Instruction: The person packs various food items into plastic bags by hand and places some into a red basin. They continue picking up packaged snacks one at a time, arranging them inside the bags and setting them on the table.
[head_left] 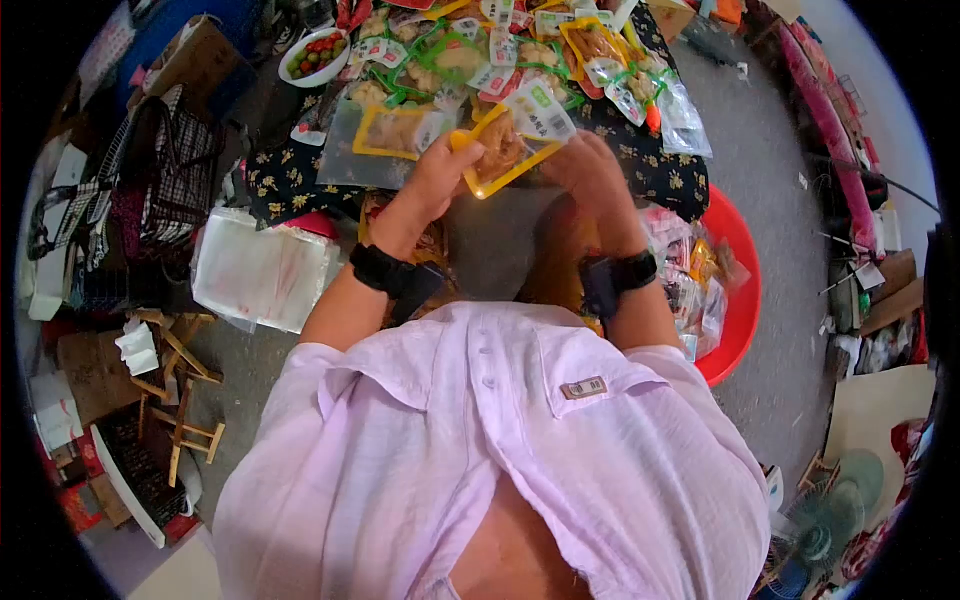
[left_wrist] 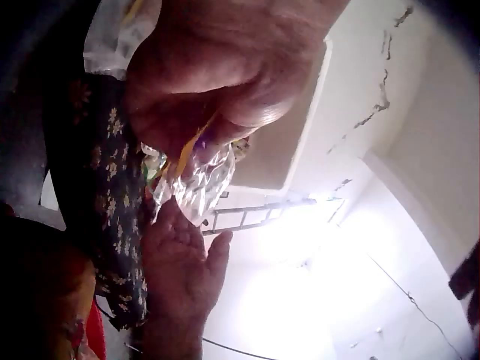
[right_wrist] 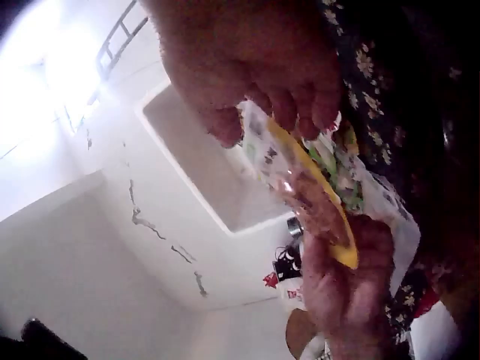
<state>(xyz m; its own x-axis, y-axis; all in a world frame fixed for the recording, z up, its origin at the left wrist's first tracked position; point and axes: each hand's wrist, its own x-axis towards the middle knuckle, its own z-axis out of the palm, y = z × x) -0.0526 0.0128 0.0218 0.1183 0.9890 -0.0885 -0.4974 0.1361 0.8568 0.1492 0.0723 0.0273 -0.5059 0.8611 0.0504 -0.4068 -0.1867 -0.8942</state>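
Observation:
A clear food packet with a yellow border and brown contents is held above the near edge of the table. The left hand pinches its left end between thumb and fingers. At the packet's white labelled end is the right hand, blurred in the head view. In the right wrist view the right hand has its thumb and fingers bent round the white end of the packet, and the left hand grips the other end. The left wrist view shows the right hand beside the shiny packet.
Many packets cover the dark flowered cloth, with a white bowl of red and green items at its left. A red basin holds more packets. Clear bags lie left, near wooden stools. A fan stands lower right.

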